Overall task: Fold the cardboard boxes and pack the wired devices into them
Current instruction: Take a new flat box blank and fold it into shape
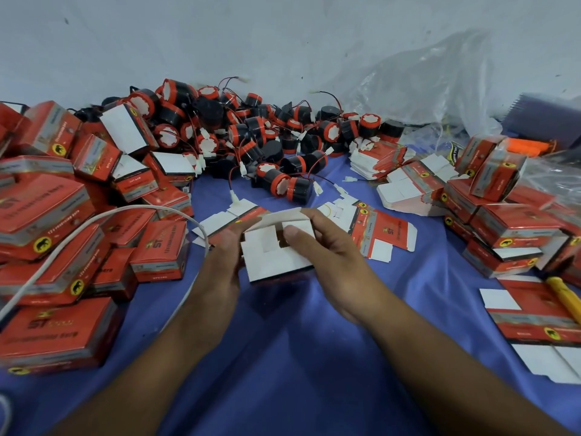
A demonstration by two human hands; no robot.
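Note:
A small cardboard box [272,258] with white flaps showing sits between my hands above the blue cloth. My left hand [220,259] grips its left side, fingers behind it. My right hand [317,243] holds the right side, its thumb pressing a flap on the white face and its fingers curled over the top edge. A heap of black-and-red wired devices [251,133] lies beyond, by the wall. Flat unfolded boxes [380,231] lie just right of my hands.
Folded red boxes [63,215] are piled at the left, more of them [509,221] at the right. A stack of flat blanks [377,158] sits at the back right. A white cable [94,221] loops at the left. A yellow tool [564,294] and clear plastic sheeting [440,83] lie to the right.

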